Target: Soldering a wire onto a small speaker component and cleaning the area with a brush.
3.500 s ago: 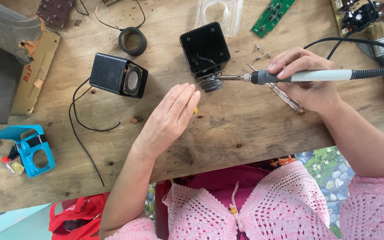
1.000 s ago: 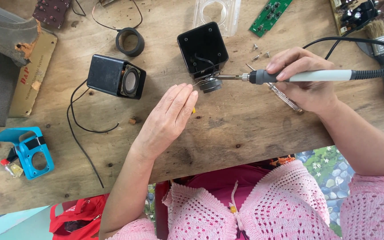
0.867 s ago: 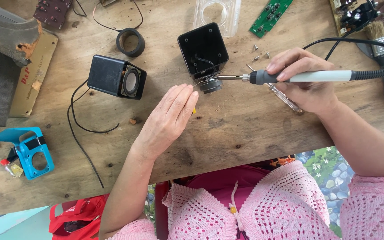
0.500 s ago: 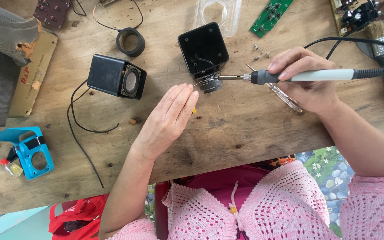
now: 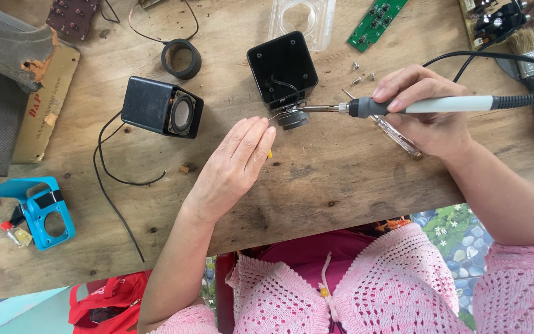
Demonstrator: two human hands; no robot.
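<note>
Left to right. At the far left edge of the wooden bench (image 5: 341, 179), a blue plastic tool holder (image 5: 38, 210); above it a tan rectangular plate (image 5: 47, 105) bearing small dark lettering, lying flat beside a grey slab. Next, an intact black cube speaker (image 5: 162, 114), cone facing right, its black lead trailing toward the bench edge.

Centre: the left hand (image 5: 233, 167) lies palm-down, fingers together and nearly straight, seemingly feeding a thin wire of solder; a scrap of yellow shows beneath the fingertips, and whether it is pinched cannot be told. Just beyond them sits the small round driver (image 5: 293, 117), drawn out of the opened black speaker housing (image 5: 282, 68) yet wired to it.

Right: the right hand (image 5: 428, 114) is closed pen-fashion on the soldering iron (image 5: 415, 106), tip at the driver's terminal — the joint appears to be under heat. The next move calls for a steady tip.
</note>
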